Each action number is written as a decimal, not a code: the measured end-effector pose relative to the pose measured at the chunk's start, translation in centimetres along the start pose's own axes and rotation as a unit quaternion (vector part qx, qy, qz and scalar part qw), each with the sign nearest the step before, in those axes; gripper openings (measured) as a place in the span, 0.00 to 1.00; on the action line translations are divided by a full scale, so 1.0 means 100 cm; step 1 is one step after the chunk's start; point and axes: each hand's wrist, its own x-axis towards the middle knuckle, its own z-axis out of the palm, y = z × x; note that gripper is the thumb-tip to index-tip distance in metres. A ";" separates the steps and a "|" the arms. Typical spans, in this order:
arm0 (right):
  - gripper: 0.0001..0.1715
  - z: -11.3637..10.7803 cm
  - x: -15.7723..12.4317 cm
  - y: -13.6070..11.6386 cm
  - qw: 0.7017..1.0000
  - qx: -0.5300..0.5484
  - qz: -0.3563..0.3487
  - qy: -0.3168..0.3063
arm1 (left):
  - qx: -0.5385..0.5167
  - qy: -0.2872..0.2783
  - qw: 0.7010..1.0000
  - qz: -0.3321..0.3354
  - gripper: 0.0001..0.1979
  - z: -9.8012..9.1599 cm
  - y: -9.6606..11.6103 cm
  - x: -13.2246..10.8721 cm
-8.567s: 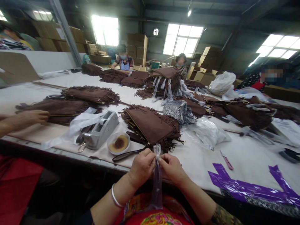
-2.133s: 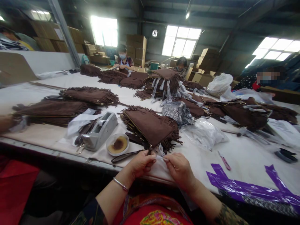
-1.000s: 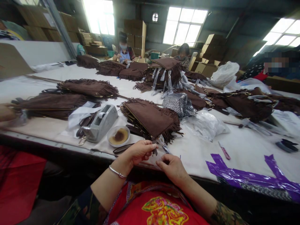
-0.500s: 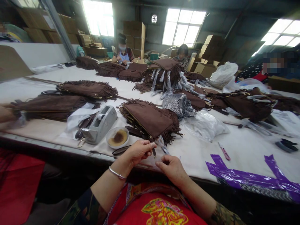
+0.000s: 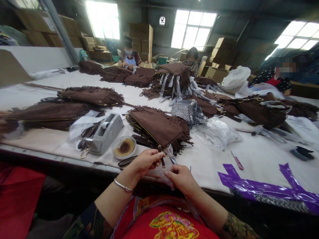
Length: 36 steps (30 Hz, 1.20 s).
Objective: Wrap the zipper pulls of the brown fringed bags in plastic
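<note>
My left hand (image 5: 150,160) pinches a narrow dark brown strap (image 5: 162,162) at the table's near edge. A small metal clasp (image 5: 163,167) hangs at the strap's lower end. My right hand (image 5: 179,176) is closed, thumb against forefinger, right beside the clasp. From those fingertips a thin piece of clear plastic (image 5: 169,182) appears to hang down. Just beyond both hands lies a stack of brown fringed bags (image 5: 156,124) with gold zips. A plastic-wrapped strap end (image 5: 170,152) sticks out from its near corner.
Left of the stack stand a grey tape dispenser (image 5: 106,134) and a round dish (image 5: 124,147) with a brown-stained pad. A pink cutter (image 5: 238,162), purple tape (image 5: 259,187) and a bag of clear plastic (image 5: 216,132) lie to the right. Co-workers sit around the table among more bags.
My right fingertips have come up to the clasp, and clear plastic now shows below them. My left hand keeps its hold on the strap. The view has shifted slightly.
</note>
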 end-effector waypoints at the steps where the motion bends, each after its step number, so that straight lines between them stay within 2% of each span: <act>1: 0.17 0.000 0.000 -0.001 1.000 0.007 0.005 0.000 | -0.001 0.002 1.000 0.000 0.21 0.000 0.000 0.000; 17: 0.21 0.008 0.006 -0.011 0.998 0.055 0.035 0.015 | -0.019 0.017 0.999 -0.031 0.22 -0.005 -0.001 0.003; 24: 0.23 0.017 0.020 -0.017 0.997 0.072 0.030 0.022 | -0.085 -0.014 0.995 -0.050 0.22 -0.011 -0.005 -0.001; 32: 0.21 0.025 0.032 -0.019 0.984 0.162 -0.020 0.074 | -0.048 0.039 0.996 -0.062 0.20 -0.015 -0.014 -0.027; 36: 0.21 0.026 0.031 -0.020 0.983 0.170 -0.020 0.061 | 0.019 0.105 0.994 -0.022 0.19 -0.008 -0.012 -0.030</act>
